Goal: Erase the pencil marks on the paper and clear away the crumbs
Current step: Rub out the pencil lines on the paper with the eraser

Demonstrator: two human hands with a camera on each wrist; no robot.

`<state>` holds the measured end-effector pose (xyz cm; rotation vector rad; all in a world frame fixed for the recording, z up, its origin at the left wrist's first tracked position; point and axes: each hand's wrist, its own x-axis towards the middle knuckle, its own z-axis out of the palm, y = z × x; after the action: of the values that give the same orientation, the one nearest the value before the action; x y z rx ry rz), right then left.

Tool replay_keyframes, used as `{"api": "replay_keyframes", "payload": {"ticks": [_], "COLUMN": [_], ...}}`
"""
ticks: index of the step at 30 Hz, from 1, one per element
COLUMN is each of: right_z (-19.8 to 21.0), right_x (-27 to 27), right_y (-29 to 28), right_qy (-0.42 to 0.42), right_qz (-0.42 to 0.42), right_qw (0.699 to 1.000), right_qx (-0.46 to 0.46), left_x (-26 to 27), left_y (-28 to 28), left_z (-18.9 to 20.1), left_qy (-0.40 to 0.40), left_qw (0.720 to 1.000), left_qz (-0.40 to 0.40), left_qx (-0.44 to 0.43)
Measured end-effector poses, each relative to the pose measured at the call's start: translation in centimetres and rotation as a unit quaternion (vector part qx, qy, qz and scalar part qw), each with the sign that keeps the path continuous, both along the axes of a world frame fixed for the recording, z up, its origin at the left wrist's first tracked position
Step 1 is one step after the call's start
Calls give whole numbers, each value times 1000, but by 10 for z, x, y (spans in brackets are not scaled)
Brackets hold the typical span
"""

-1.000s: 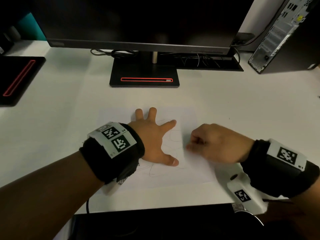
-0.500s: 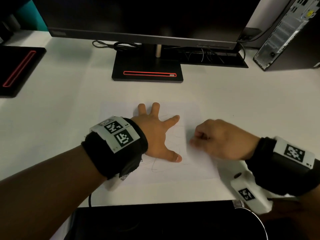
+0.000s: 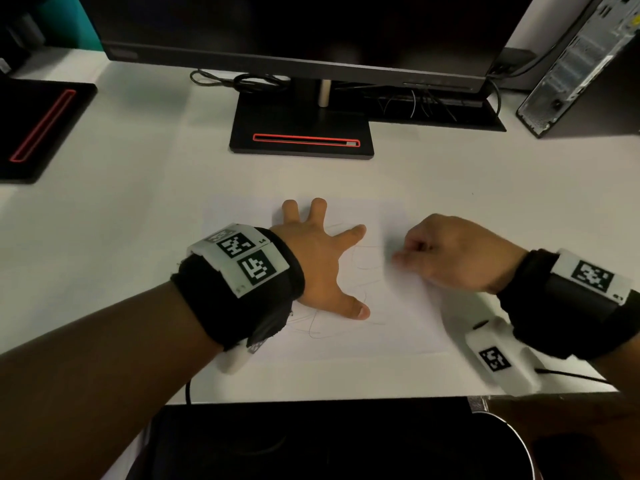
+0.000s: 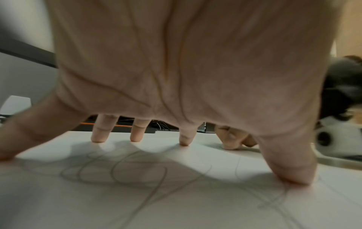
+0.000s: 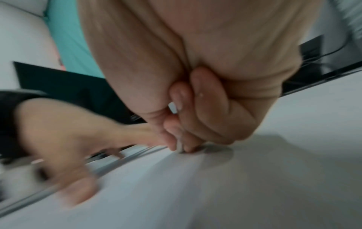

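A white sheet of paper (image 3: 391, 327) with looping pencil marks (image 3: 320, 329) lies on the white desk in front of me. My left hand (image 3: 323, 258) presses flat on the sheet with straight, spread fingers (image 4: 99, 133); the scribbles (image 4: 125, 173) run under its palm. My right hand (image 3: 446, 252) is curled over the paper's right part, its fingertips pinching a small whitish eraser (image 5: 179, 146) whose tip touches the sheet. The right wrist view is blurred by motion. No crumbs can be made out.
A monitor with a black base (image 3: 301, 133) stands behind the paper, with cables beside it. A black pad with a red outline (image 3: 38, 129) lies at far left, and a computer case (image 3: 581, 64) at far right. The desk's front edge (image 3: 329, 398) runs just below the paper.
My right hand has shifted slightly right and away across the paper's right part while pinching the eraser. My left hand stays pressed in the same spot.
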<state>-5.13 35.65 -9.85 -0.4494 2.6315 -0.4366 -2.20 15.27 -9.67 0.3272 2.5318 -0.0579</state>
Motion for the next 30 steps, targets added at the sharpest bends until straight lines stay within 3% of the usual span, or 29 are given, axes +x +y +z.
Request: {"api": "replay_keyframes", "payload": {"ticks": [3,7,12,15,19,23,27,30], "right_z": [-6,0,-6,-1,-6,-3,-6,-2], "right_x": [15,-5,6,-9,6,-10,0,-12], "right_y": [-11,1,-6,4,-4,7,-5,-1], "right_qy": [-26,-5,-24,-8,-30,-12,-33,-24], "right_qz": [65,-14,39,-43,13,-54,17,-27], "right_qw": [998,1000,999,999,999,998,999,999], "right_qx": [2,4,10,4,7,-1,8,-4], "left_x": [-1,1,0,1,0,0,0,0], "left_y": [0,-1,-1,-1,-1,-2,-1,-1], "left_z": [-1,0,0,0,0,0,0,0], "left_qy": [5,4,1,2,4,2,1,1], "left_qw": [1000,1000,1000,1000,1000,1000,1000,1000], "left_qz": [-4,-4,-2,-3,-3,-3,-4,-5], "left_qx": [0,4,4,5,2,4,1,1]}}
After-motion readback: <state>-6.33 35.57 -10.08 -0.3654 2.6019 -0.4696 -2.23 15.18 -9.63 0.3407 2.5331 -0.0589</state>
